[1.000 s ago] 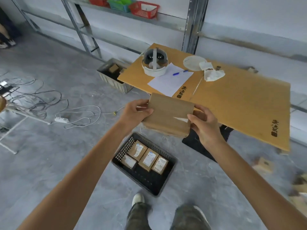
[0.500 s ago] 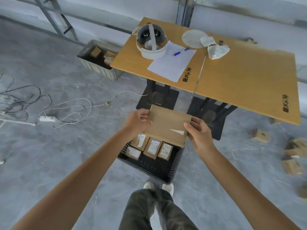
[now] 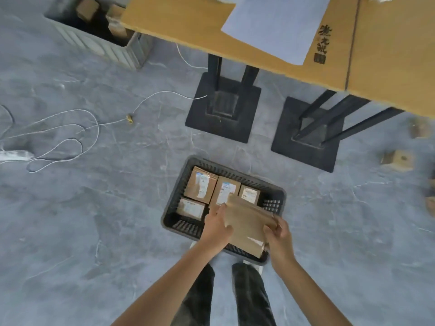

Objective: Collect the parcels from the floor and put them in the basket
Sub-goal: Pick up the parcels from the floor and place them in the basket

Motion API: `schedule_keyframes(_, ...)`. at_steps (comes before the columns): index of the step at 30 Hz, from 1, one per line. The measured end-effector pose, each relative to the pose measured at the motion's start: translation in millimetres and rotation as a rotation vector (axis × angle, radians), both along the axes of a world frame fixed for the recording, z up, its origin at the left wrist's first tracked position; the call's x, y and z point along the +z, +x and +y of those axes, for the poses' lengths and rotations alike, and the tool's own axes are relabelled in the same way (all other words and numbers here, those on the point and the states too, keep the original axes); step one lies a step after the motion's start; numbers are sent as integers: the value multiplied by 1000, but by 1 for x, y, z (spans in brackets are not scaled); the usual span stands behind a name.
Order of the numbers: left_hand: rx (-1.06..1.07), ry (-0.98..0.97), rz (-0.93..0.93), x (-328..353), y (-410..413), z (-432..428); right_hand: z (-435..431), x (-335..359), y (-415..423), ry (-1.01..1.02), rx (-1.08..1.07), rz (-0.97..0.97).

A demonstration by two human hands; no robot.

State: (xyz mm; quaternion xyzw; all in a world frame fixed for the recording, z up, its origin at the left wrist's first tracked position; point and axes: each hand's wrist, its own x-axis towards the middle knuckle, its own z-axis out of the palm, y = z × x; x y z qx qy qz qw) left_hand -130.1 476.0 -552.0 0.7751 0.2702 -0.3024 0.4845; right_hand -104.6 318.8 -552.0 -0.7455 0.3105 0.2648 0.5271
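Observation:
A brown cardboard parcel [image 3: 247,222] is held between my left hand [image 3: 215,225] on its left edge and my right hand [image 3: 279,235] on its right edge. It hangs tilted over the near right part of the dark plastic basket [image 3: 175,196] on the floor. Several labelled brown parcels [image 3: 200,188] lie flat in the basket's far and left part. More loose parcels [image 3: 397,160] lie on the floor at the right.
A wooden table [image 3: 188,27] with a white sheet [image 3: 275,24] stands beyond the basket on black square bases [image 3: 223,107]. A grey crate [image 3: 101,45] with boxes sits at the upper left. White cables [image 3: 61,135] trail across the left floor. My legs [image 3: 226,295] stand just before the basket.
Both hands have lowered the parcel from chest height down to the basket's near right part. The view has tipped downward toward the floor.

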Motion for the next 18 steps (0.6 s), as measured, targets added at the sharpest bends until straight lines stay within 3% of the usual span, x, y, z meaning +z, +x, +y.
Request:
schedule_keyframes(5,-31,38,148,-143,-7,14,29,-135,-15,-43,58,148)
schedule_keyframes(11,-160,103,301,-285,-18,23,38,-275,-14,-150,323,236)
schedule_keyframes(16,-385,334,227,-359,-24,22,38,-361,-13,-243,461,317)
schedule_keyframes(18,-366,331,222,-379,-22,19,39,-386,-15,-279,483,320)
